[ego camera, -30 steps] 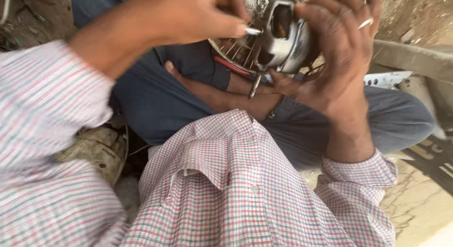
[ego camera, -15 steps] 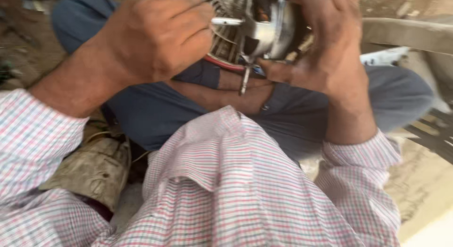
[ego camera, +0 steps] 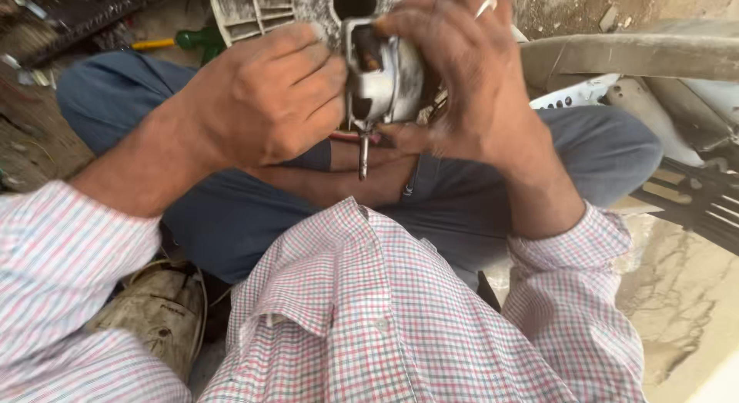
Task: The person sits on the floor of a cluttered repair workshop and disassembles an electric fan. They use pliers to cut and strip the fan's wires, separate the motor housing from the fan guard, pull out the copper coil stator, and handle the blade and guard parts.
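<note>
I hold a small metal fan motor [ego camera: 385,80] above my crossed legs, its steel shaft [ego camera: 362,155] pointing down toward me. My left hand [ego camera: 265,103] grips the motor's left side with the fingers curled against the casing. My right hand [ego camera: 454,80], with a ring on one finger, wraps over the motor's right side and top. A dusty pale plastic grille [ego camera: 262,10] sits behind the motor at the top of the view. What lies between my fingers and the casing is hidden.
A green-handled screwdriver with a yellow shank [ego camera: 181,41] lies on the ground at upper left. A grey curved bar and white plastic parts [ego camera: 616,72] stand at right, with a dark grille [ego camera: 700,203] below. A worn sandal [ego camera: 154,311] rests by my left knee.
The view has shifted so the motor and both hands sit lower and more central. My left hand has closed in against the motor's side; the shaft now points straight down.
</note>
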